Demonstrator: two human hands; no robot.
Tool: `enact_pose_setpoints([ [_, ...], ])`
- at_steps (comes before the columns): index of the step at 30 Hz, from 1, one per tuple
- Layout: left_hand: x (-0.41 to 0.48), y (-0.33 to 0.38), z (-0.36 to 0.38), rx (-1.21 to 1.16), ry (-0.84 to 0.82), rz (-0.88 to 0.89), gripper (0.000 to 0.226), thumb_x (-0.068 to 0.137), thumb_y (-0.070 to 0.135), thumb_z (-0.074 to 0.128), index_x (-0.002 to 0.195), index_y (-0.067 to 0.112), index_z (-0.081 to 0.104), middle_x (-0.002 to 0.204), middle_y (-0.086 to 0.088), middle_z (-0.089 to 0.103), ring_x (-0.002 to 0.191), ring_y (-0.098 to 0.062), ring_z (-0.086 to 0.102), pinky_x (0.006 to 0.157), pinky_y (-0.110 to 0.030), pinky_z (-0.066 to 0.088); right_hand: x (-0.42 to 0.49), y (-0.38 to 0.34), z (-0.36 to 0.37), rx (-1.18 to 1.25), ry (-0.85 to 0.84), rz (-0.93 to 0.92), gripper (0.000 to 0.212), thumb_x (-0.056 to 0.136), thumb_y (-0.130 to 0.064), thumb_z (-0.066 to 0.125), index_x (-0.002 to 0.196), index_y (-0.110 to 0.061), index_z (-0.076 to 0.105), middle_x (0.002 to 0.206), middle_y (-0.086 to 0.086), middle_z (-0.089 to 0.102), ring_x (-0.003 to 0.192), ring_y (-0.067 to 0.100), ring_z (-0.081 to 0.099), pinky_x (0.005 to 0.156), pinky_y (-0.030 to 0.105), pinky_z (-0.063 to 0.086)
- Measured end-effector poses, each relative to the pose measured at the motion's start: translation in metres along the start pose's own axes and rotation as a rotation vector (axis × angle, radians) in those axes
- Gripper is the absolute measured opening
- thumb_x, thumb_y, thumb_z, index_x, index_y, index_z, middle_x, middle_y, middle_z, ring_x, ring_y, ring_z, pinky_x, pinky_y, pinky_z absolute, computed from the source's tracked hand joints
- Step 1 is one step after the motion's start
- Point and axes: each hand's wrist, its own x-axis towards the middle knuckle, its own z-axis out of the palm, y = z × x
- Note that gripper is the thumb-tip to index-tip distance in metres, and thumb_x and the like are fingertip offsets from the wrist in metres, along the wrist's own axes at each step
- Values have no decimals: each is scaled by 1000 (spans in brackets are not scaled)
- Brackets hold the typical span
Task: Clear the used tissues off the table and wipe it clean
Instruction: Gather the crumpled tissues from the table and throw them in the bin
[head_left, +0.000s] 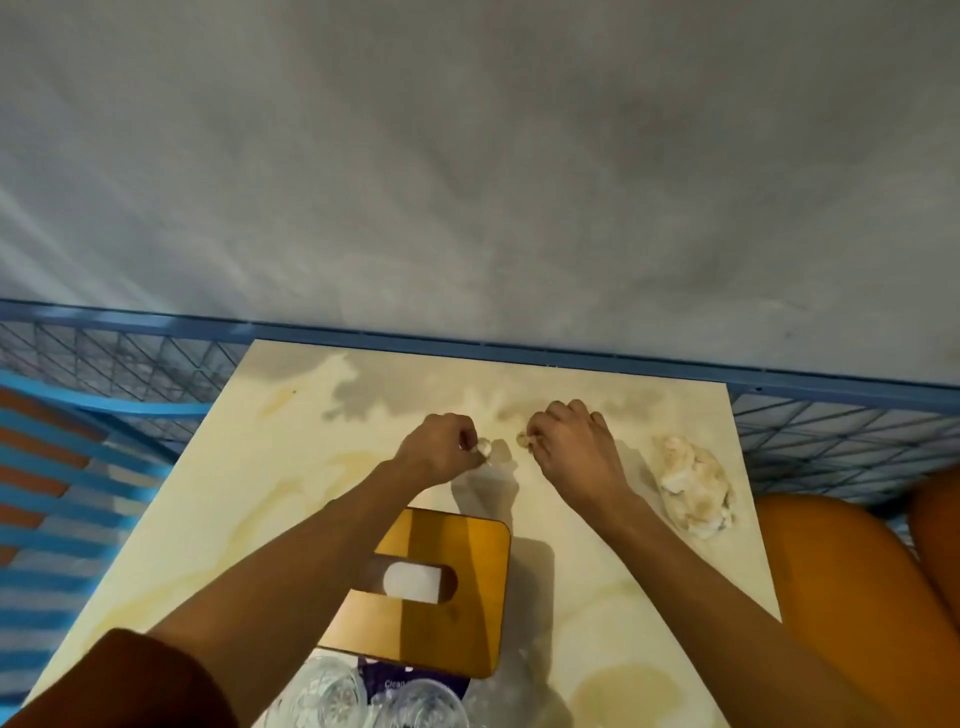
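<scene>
A cream table (291, 499) with yellowish stains and a dark wet patch near its far edge fills the lower view. My left hand (441, 447) pinches a small white tissue scrap (484, 446) at mid table. My right hand (571, 447) pinches another small stained tissue scrap (524, 440) just to the right of it. A large crumpled, brown-stained tissue wad (693, 486) lies on the table near the right edge, right of my right hand. A wooden tissue box (431, 587) with a white tissue in its slot stands between my forearms.
Clear glasses (363, 696) and a purple packet (384, 675) stand at the near edge. A blue wire fence (519, 353) runs behind the table before a grey wall. A blue and orange slatted chair (47, 493) is at left, an orange seat (831, 571) at right.
</scene>
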Motion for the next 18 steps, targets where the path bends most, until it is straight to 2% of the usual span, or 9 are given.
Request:
enact_pose_setpoints([
  [4,-23,13,-10,-18,116,79,20,89,39,67,98,21,64,103,3,65,82,-17,61,63,-24,41,-20,3,-28,204,86,116,17,96,-24,58,108,-20,69,108,-2,64,94,19,59,73,29,47],
  [7,-36,22,-22,-111,150,112,20,89,43,65,91,23,63,98,6,68,76,-15,61,64,-28,47,-33,2,-45,421,144,221,12,90,-17,66,101,-18,71,97,-5,68,85,13,61,75,31,52],
  [9,-48,34,-30,-192,163,148,18,89,40,66,88,22,63,92,10,68,73,-12,62,69,-35,54,-43,2,-60,556,212,279,11,88,-12,69,97,-15,73,89,-9,68,78,4,60,77,24,54],
  [11,-68,49,-37,-236,168,189,16,88,36,68,89,21,64,89,10,67,73,-11,63,73,-37,55,-56,-1,-81,646,264,322,10,87,-10,70,96,-14,74,84,-9,67,75,4,62,75,22,56],
  [15,-103,65,-40,-202,205,246,22,90,46,62,91,24,62,92,8,67,76,-8,64,69,-33,53,-75,-8,-104,657,288,316,8,86,-13,73,93,-15,74,78,-11,65,71,6,63,70,23,57],
  [18,-135,73,-38,-243,219,258,24,91,48,60,94,24,63,95,12,66,78,-6,64,67,-33,53,-96,-18,-115,617,283,317,8,86,-17,73,94,-17,74,80,-10,66,73,6,62,70,21,55],
])
